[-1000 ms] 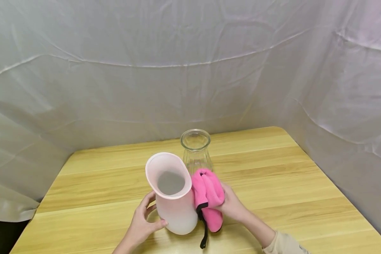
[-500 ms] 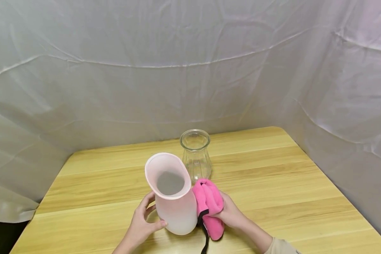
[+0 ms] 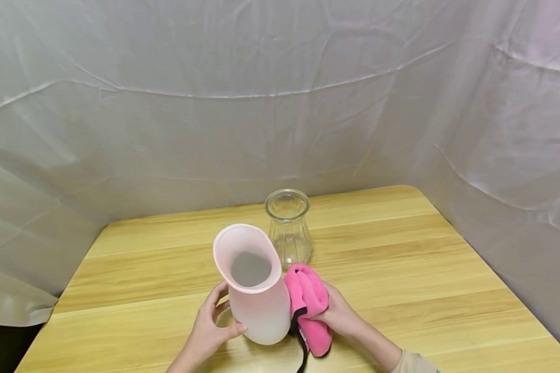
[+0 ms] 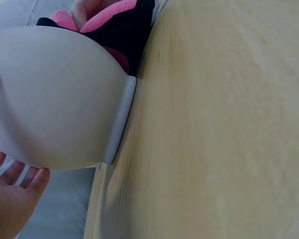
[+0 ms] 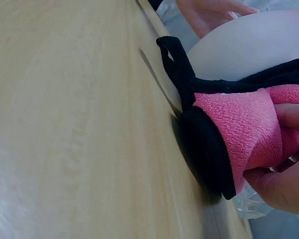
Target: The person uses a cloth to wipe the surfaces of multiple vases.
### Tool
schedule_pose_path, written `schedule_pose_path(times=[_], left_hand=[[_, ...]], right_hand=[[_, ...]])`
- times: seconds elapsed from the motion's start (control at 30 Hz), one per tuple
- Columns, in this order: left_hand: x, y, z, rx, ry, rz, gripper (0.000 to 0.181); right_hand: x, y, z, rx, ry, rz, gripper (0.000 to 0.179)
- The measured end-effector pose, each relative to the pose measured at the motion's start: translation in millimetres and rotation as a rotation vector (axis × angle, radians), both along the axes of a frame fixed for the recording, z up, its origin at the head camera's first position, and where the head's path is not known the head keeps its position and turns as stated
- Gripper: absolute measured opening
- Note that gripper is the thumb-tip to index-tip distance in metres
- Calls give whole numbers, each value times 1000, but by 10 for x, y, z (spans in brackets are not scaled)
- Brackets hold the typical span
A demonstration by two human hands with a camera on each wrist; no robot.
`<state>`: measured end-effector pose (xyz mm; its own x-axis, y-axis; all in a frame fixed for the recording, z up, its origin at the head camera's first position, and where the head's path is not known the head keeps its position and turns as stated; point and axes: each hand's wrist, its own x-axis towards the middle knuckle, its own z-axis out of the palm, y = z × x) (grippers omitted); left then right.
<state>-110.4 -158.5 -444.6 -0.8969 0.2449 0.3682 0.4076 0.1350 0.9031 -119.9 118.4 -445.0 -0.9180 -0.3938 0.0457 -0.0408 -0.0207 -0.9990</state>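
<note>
A pink-to-white frosted vase (image 3: 263, 318) with a slanted mouth stands upright on the table, just left of centre in the head view. My left hand (image 3: 205, 327) holds its left side, thumb at the front and fingers curved behind. In the left wrist view the fingers (image 4: 36, 185) touch the rounded wall. My right hand (image 3: 344, 312) grips a bunched pink cloth (image 3: 311, 295) with black edging and a black loop (image 5: 177, 67). The cloth lies against the vase's right side. In the right wrist view, thumb and fingers close round the folded plush.
Behind the frosted vase and cloth stands a clear glass vase (image 3: 290, 239) with a flared rim. The wooden table (image 3: 424, 269) reaches back to grey hanging fabric (image 3: 280, 129), which also encloses both sides.
The right hand and the pink cloth have slid downward along the frosted vase's right side, uncovering more of the glass vase. The left hand and both vases have stayed in place.
</note>
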Motion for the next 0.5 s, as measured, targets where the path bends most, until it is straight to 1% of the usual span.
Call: schedule_pose_path(times=[0.2, 0.5], left_hand=[[0, -1, -3, 1, -6, 1, 81], [-1, -5, -11, -1, -1, 0, 82]], right_hand=[[1, -7, 3, 9, 3, -13, 65], [-4, -4, -1, -16, 1, -24, 66]])
